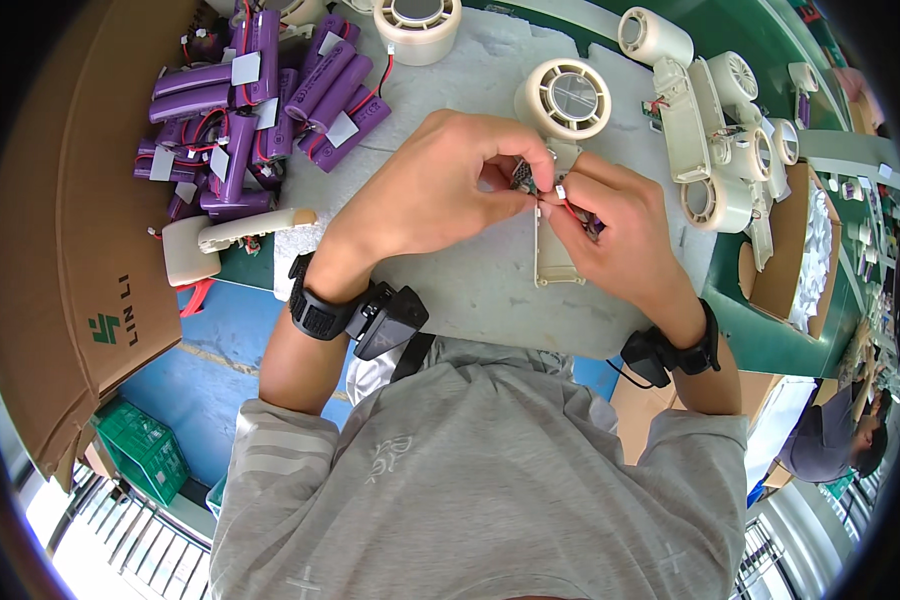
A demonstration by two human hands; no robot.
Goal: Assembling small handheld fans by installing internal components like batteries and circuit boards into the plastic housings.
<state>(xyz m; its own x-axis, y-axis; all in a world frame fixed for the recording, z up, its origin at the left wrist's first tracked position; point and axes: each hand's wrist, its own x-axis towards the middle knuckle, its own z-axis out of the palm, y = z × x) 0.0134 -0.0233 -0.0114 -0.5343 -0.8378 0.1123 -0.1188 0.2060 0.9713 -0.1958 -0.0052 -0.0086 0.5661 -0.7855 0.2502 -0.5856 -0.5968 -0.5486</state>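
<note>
A cream fan is lying back from the bench's near edge, its open handle pointing toward that edge; over the handle, the right hand is gripping a red wire between curled fingertips; the left hand is arching in opposite, thumb and forefinger bending toward each other, though whether they are closing on anything I cannot tell; purple batteries are lying heaped toward the left edge.

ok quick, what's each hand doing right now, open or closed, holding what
Left hand: closed in a pinch; exactly what it grips is hidden.
Right hand: closed, holding a red wire with a white connector.
</note>
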